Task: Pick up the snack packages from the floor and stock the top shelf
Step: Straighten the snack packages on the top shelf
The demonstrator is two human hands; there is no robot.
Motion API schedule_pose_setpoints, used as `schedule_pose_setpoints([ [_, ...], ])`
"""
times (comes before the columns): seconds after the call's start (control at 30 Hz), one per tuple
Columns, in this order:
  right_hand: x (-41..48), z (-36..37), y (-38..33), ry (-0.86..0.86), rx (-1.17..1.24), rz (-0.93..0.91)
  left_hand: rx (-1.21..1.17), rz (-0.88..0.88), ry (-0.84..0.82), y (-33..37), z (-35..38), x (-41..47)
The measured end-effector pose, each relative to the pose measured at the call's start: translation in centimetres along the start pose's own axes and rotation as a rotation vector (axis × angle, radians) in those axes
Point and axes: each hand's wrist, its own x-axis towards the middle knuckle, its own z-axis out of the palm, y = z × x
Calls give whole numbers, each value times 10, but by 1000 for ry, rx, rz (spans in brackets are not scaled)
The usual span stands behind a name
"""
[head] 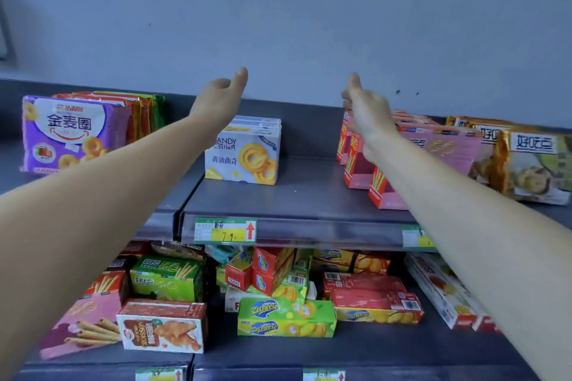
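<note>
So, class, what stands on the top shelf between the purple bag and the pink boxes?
In the head view, a white cookie box stands between the purple bag and the pink boxes.

I have only the one head view, wide-angle, set close before the shelving and facing it squarely. It looks slightly down onto the top shelf (294,195), which crosses mid-frame. The wall (278,9) fills the upper half and the lower shelf (356,349) the bottom. The left forearm (108,195) and right forearm (464,210) enter from the lower corners.

Cookie box (244,151) on top shelf (297,195)
</note>
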Motion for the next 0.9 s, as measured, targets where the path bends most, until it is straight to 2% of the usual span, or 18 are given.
schedule_pose_setpoints([
  [0.13,-6,-52,-15,145,3,-80,-45,15,-90,16,29,-17],
  [0.3,-3,-123,-5,295,-17,-76,-56,31,-121,32,74,-45],
  [0.4,2,-157,20,315,-44,-24,-59,19,-173,44,107,-60],
  [0.5,16,-181,57,238,1,156,-71,-38,-214,51,144,-72],
  [0.67,18,-206,100,-36,74,416,-251,-147,-285,58,205,-88],
  [0.8,25,-203,122,-199,142,480,-375,-206,-332,48,234,-91],
  [0.9,28,-190,128,-275,168,457,-461,-245,-324,39,243,-83],
])
